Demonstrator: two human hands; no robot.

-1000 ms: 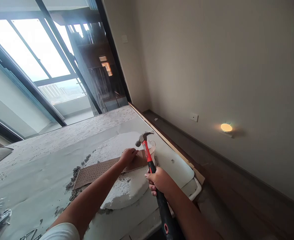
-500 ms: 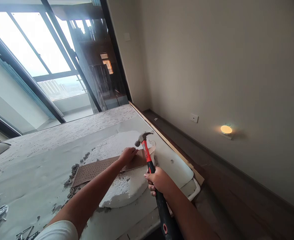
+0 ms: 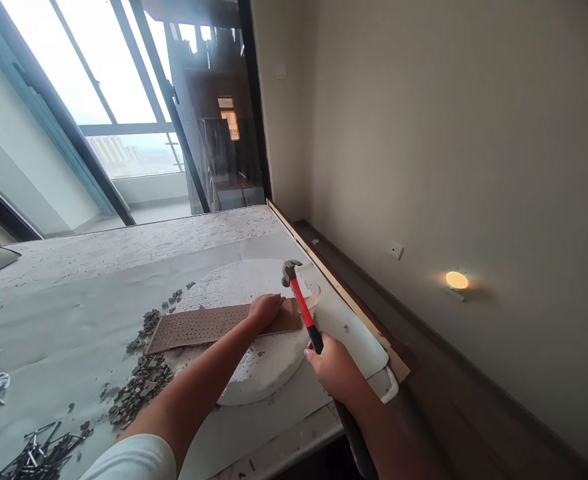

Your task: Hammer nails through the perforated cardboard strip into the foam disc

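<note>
My right hand (image 3: 335,370) is closed round the red and black handle of a claw hammer (image 3: 300,300), whose steel head hovers just above the right end of a brown perforated board (image 3: 209,325). This board lies across a round white foam slab (image 3: 254,360). My left hand (image 3: 265,311) rests on the board near its right end, fingers curled and pressed together close under the hammer head; whether they pinch anything is too small to tell.
A paper-covered worktable (image 3: 64,313) carries grey rubble bits (image 3: 141,380) left of the board and a heap of dark nails (image 3: 34,457) at the near left. A wooden strip (image 3: 334,287) edges the table's right side; a wall lamp (image 3: 457,280) glows beyond.
The view has swung left and down, bringing the nails into view. The hammer head has dropped a little and tilted toward the board's right end. My left hand stays on the board.
</note>
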